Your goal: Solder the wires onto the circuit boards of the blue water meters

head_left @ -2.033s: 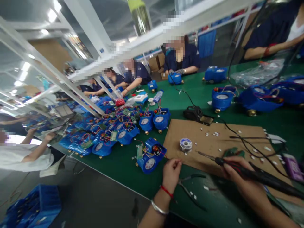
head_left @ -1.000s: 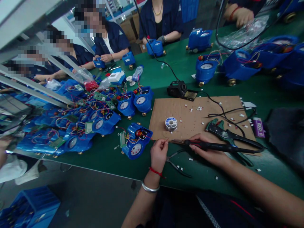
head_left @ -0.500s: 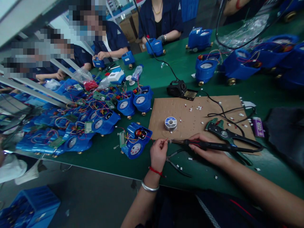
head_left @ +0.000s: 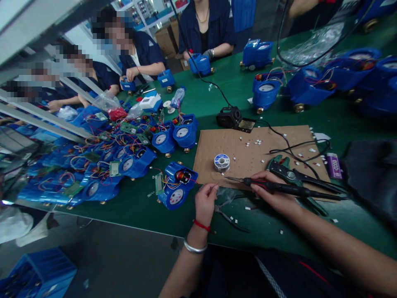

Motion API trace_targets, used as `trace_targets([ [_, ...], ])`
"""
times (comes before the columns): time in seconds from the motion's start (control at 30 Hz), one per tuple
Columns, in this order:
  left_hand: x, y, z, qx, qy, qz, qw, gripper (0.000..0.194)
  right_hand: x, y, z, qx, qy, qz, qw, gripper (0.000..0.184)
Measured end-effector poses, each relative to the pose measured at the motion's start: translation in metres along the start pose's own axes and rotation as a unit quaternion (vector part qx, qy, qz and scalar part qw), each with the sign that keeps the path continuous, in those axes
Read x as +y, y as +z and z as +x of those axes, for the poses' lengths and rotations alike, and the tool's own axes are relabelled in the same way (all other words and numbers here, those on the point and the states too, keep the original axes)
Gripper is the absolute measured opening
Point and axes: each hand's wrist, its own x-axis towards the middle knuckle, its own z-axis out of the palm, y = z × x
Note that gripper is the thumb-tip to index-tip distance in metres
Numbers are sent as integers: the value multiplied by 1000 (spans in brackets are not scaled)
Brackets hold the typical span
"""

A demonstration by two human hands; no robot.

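Observation:
My left hand (head_left: 204,203) is closed in a pinch on a thin red wire (head_left: 195,182) that runs from a blue water meter (head_left: 169,198) just to its left. The meter lies tilted, with a small green circuit board (head_left: 159,183) wired to it. My right hand (head_left: 269,193) grips a soldering iron (head_left: 287,188), its tip pointing left, a little apart from my left fingers. A faint wisp of smoke hangs below the tip. Beyond the iron, a solder spool (head_left: 222,162) stands on a cardboard sheet (head_left: 206,145). Cutting pliers (head_left: 231,218) lie below my hands.
Green-handled wire strippers (head_left: 288,174) rest by my right hand. A soldering stand (head_left: 228,117) sits behind the cardboard, with white connectors scattered about. Many blue meters (head_left: 89,188) crowd the left; several more (head_left: 310,89) stand back right. Co-workers (head_left: 204,29) sit across the table.
The soldering iron has drawn back to the right and up from my left fingertips, baring its tip. Smoke now shows between the hands. My left hand still pinches the wire.

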Motion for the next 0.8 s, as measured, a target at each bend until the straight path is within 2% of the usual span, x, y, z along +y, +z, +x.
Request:
trace_targets([
  [0.13, 2, 2, 0, -13, 58, 70, 996, 23, 1, 1, 1, -14, -29, -18, 999, 19],
  [0.2, 2, 5, 0, -16, 68, 89, 994, 18, 1, 1, 1, -17, -46, -32, 998, 18],
  [0.37, 1, 10, -1, -6, 37, 85, 996, 10, 1, 0, 3, -20, -53, -53, 997, 18],
  [0.8, -2, 10, 0, 3, 25, 83, 996, 12, -2, 0, 3, -36, -55, -64, 996, 17],
])
